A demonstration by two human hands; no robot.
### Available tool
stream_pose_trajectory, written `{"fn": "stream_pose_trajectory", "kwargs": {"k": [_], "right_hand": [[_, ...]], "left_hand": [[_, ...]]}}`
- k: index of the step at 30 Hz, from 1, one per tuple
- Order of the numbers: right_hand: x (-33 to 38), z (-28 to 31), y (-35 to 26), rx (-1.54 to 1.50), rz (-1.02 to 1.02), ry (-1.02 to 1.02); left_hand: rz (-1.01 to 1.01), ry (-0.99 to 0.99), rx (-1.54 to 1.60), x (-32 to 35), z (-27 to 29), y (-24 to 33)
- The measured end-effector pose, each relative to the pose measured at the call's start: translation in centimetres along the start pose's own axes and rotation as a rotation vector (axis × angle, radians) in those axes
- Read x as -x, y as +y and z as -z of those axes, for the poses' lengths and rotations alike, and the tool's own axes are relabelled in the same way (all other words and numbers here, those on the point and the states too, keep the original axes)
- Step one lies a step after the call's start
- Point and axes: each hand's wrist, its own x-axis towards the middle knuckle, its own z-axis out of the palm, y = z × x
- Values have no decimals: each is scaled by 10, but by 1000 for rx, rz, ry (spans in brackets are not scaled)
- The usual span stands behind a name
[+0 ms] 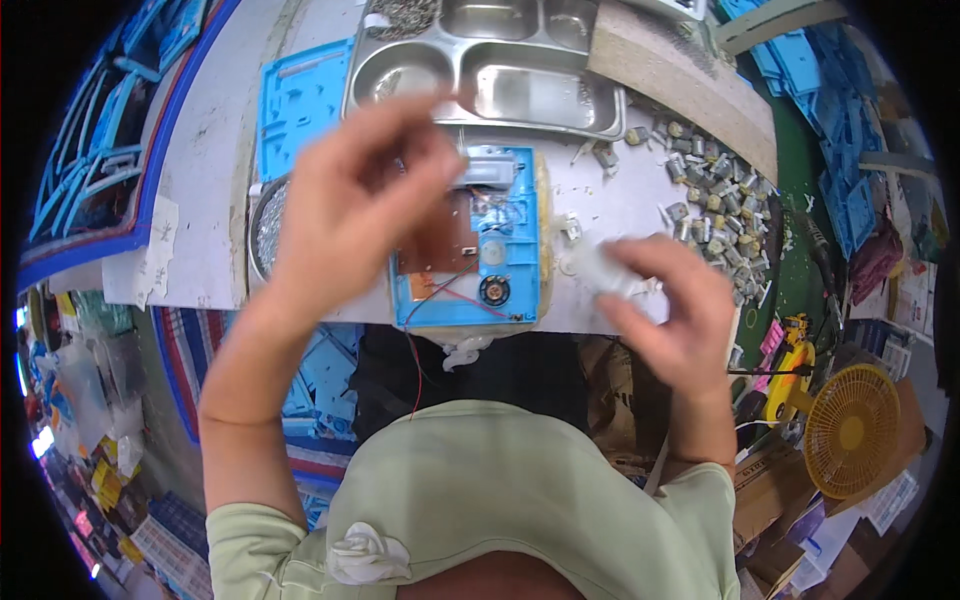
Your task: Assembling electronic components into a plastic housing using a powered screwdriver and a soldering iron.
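Left hand (355, 195) is hovering over the blue case (470, 245), with its fingers bunched together near the top of the case. It is blurry, so I cannot tell if it is pinching anything. Right hand (670, 310) is curling its fingers around a small pale part (608, 270), just to the right of the case. That part is blurry too, so its shape is hard to make out.

To do this step well, I think the hands should be going slowly and gently. Thin wires (440, 295) are lying across the case, and a rough push could be pulling them loose. Keeping the small part gripped firmly, and low over the table (215, 170), looks wise, because tiny parts are easy to drop.

Lying flat at the near edge of the table, right in front of the person, the case is open. It is bright blue and shaped like a box. Inside it are sitting a brown board (440, 235), a small round black piece (493, 290) and a grey motor (490, 172) at the top. Red and dark wires are running from it and hanging off the table edge.

Behind the case is sitting a steel tray (500, 70). A heap of little motors (715, 195) is lying to the right.
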Motion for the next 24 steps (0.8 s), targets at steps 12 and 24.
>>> {"fn": "stream_pose_trajectory", "kwargs": {"k": [12, 24], "right_hand": [[-6, -49, -10, 77, 267, -50], [26, -36, 8, -78, 135, 1]], "left_hand": [[505, 77, 880, 83, -19, -45], [376, -103, 32, 57, -24, -25]]}}
